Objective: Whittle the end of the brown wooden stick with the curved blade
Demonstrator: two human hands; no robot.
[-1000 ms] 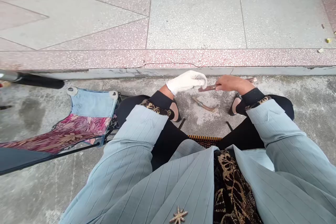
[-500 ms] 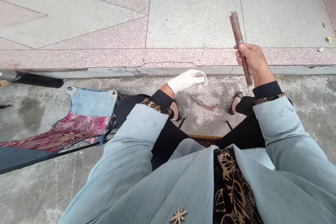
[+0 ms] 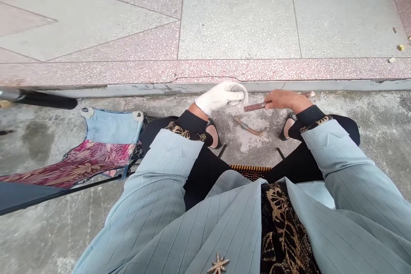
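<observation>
My right hand (image 3: 280, 99), bare, is closed around a brown wooden stick (image 3: 255, 107) with wire wound near its middle. The stick lies nearly level, one end pointing left at my left hand. My left hand (image 3: 221, 95) wears a white knitted glove, its fingers curled over and pressed together close to the stick's tip. Whether the tip touches the glove, or what the glove holds, I cannot tell. Below, between my feet, a bent brown stick (image 3: 250, 127) with a binding partway along lies on the concrete.
A folding chair (image 3: 109, 126) with blue and floral fabric stands at my left. Over it reaches a black rod (image 3: 48, 98) with a silver section. A raised tiled step (image 3: 239, 21) runs ahead, with small scraps (image 3: 401, 47) at its right. I sit on a woven seat (image 3: 252, 168).
My right hand has come down and left, turning the stick from upright to nearly level beside the glove. My left hand has shifted slightly left.
</observation>
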